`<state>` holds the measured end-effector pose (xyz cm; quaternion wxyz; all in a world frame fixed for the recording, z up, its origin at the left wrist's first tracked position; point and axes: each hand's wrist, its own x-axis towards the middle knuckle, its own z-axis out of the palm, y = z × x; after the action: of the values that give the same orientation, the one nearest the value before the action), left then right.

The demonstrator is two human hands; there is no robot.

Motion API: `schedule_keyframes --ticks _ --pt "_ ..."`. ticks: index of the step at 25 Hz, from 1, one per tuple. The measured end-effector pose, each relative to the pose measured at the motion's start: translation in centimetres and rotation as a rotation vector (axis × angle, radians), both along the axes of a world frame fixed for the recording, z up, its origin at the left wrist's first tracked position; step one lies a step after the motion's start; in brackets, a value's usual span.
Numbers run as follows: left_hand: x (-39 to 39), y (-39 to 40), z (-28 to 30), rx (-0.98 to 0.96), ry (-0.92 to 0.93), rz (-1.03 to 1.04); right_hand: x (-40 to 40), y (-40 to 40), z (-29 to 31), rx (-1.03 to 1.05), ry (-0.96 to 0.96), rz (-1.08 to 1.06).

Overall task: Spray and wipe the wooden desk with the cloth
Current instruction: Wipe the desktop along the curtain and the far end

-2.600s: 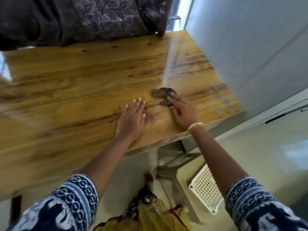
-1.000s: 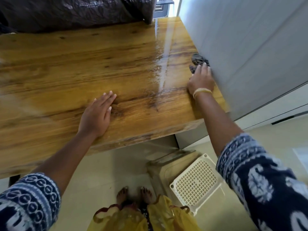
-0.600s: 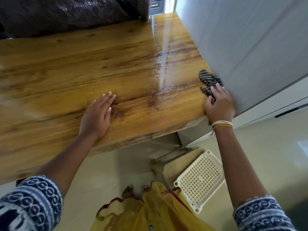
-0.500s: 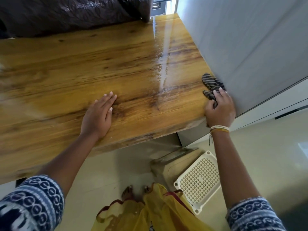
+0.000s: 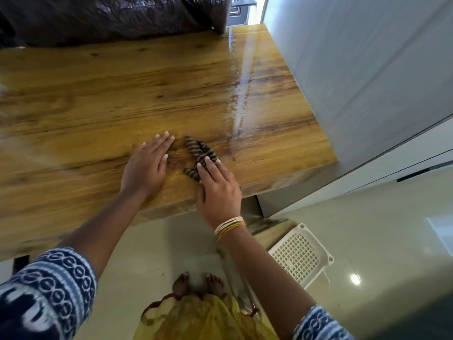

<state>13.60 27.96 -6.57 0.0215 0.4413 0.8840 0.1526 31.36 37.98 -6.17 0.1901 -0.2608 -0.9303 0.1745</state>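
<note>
The wooden desk [image 5: 98, 99] fills the upper left, glossy, with a wet streak along its right side. A small dark striped cloth [image 5: 199, 152] lies crumpled near the desk's front edge. My right hand [image 5: 217, 190] presses on the cloth's near part with straight fingers. My left hand [image 5: 147, 165] rests flat on the wood just left of the cloth, fingers straight. No spray bottle is in view.
A grey-white wall [image 5: 367, 69] borders the desk's right edge. A dark patterned fabric [image 5: 110, 18] hangs along the desk's far side. Below the desk's front right corner, on the pale floor, a white perforated plastic stool [image 5: 299, 256] stands.
My right hand has slid the cloth left along the front edge, from the wall to beside my left hand. My left hand has stayed flat on the wood.
</note>
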Motion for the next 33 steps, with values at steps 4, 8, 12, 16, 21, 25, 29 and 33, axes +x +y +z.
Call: schedule_keyframes --ticks 4,8,12,16,21,25,29,33 --pt "0.0 -0.2 0.1 0.01 -0.004 -0.002 1.3 11.7 1.4 0.078 -0.051 -0.032" --pt "0.0 -0.1 0.2 0.005 -0.001 0.002 2.6 22.1 1.7 0.001 -0.188 -0.498" --pt "0.0 -0.1 0.2 0.014 -0.004 0.008 -2.8 15.6 1.5 0.065 -0.311 -0.596" --pt "0.1 -0.2 0.2 0.024 -0.001 0.011 -7.4 3.9 1.0 0.045 -0.234 -0.134" --pt "0.3 -0.4 0.4 0.013 0.003 0.039 -5.2 11.4 1.6 0.077 -0.209 -0.003" --pt "0.3 -0.4 0.3 -0.017 -0.001 0.056 -0.9 23.3 1.6 0.032 -0.249 -0.347" --pt "0.1 -0.3 0.2 -0.018 -0.002 0.054 -0.5 24.1 1.0 0.01 -0.201 -0.509" --pt "0.1 -0.3 0.2 -0.01 -0.007 0.065 -7.2 17.6 1.7 -0.088 -0.235 -0.668"
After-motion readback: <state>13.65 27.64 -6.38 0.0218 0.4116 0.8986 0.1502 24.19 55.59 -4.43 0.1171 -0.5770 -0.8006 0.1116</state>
